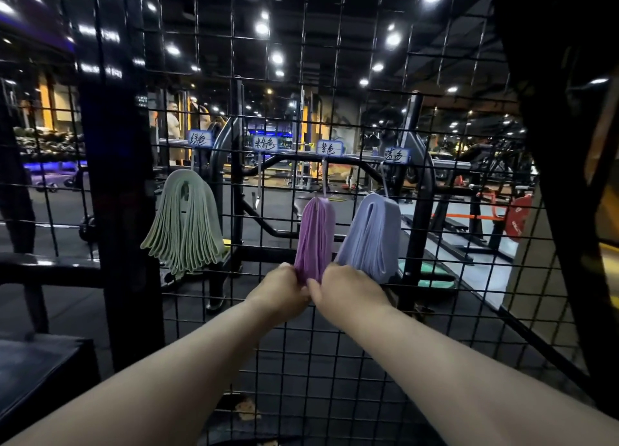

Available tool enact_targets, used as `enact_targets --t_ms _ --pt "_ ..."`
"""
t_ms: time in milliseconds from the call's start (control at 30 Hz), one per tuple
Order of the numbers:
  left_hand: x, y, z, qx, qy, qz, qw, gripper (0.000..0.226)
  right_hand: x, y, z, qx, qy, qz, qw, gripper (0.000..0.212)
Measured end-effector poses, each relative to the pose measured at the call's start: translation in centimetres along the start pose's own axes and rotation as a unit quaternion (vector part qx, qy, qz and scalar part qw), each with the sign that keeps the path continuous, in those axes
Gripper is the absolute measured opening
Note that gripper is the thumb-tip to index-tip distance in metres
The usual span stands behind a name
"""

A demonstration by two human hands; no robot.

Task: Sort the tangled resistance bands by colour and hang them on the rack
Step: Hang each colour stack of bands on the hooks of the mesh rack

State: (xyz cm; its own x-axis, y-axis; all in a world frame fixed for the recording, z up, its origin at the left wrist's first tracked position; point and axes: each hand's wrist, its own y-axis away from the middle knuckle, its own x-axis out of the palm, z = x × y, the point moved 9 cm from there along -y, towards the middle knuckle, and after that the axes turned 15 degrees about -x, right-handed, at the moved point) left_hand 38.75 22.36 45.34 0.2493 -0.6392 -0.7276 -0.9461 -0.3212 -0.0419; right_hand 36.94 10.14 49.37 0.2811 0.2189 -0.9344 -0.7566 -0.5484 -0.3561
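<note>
the lower ends of the purple bands (315, 234) vanish inside the left hand (279, 288) and right hand (348, 288), whose fingertips are hidden. the right hand also covers the 7 o'clock corner of the blue bands (371, 238). the left forearm (150, 378) and right forearm (452, 372) run off frame at 7 and 5 o'clock.

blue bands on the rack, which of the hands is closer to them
Right. The right hand grips the lower end of the purple bands, beside the bottom corner of the blue bands; the left hand grips that same end on the side away from them.
</note>
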Motion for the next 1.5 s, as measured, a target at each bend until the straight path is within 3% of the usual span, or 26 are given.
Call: enact_targets --t_ms 100,200,267,367,400,467,567,733,867,1233,1367,1500 --pt "0.6 1.9 0.6 -0.028 -0.091 0.055 0.994 0.012 -1.3 2.1 0.0 -0.017 -0.039 -0.017 0.999 0.044" --pt "1.5 3.8 1.0 -0.058 -0.085 0.127 0.986 0.006 -3.8 4.1 -0.4 -0.071 -0.059 -0.089 0.992 0.039" --pt "1.2 5.0 -0.3 -0.033 -0.050 0.141 0.988 0.015 -6.2 4.8 -2.1 -0.072 -0.084 -0.172 0.979 0.031" --pt "-0.5 6.9 -4.3 0.050 0.068 0.113 0.990 0.019 -9.2 5.0 -6.8 0.014 -0.148 -0.309 0.939 0.017" --pt "-1.3 7.5 -5.7 0.074 0.129 0.095 0.984 0.016 -9.5 4.9 -8.3 0.051 -0.168 -0.334 0.926 0.023" --pt "-2.7 8.0 -8.1 0.113 0.208 0.034 0.971 0.015 -8.8 4.0 -10.5 0.118 -0.212 -0.308 0.920 0.049" --pt "-3.5 7.3 -11.0 0.150 0.194 -0.046 0.968 0.027 -6.3 2.3 -11.8 0.156 -0.282 -0.200 0.925 0.078" --pt "-2.6 5.2 -14.3 0.158 0.149 -0.055 0.974 0.013 -5.5 1.5 -12.2 0.139 -0.314 -0.171 0.923 0.047" --pt "-2.0 4.0 -14.7 0.144 0.146 -0.047 0.978 0.017 -5.0 1.2 -12.6 0.109 -0.318 -0.160 0.928 0.032" --pt "-2.4 3.7 -15.3 0.174 0.192 -0.079 0.963 0.024 -4.6 2.2 -12.7 0.066 -0.277 -0.158 0.945 0.010" --pt "-1.9 3.2 -14.7 0.159 0.195 -0.082 0.964 0.042 -4.3 1.9 -12.5 0.078 -0.284 -0.140 0.946 0.021" --pt "-0.3 2.8 -13.3 0.105 0.246 -0.024 0.963 0.060 -3.8 1.5 -12.1 0.092 -0.305 -0.115 0.941 0.036"
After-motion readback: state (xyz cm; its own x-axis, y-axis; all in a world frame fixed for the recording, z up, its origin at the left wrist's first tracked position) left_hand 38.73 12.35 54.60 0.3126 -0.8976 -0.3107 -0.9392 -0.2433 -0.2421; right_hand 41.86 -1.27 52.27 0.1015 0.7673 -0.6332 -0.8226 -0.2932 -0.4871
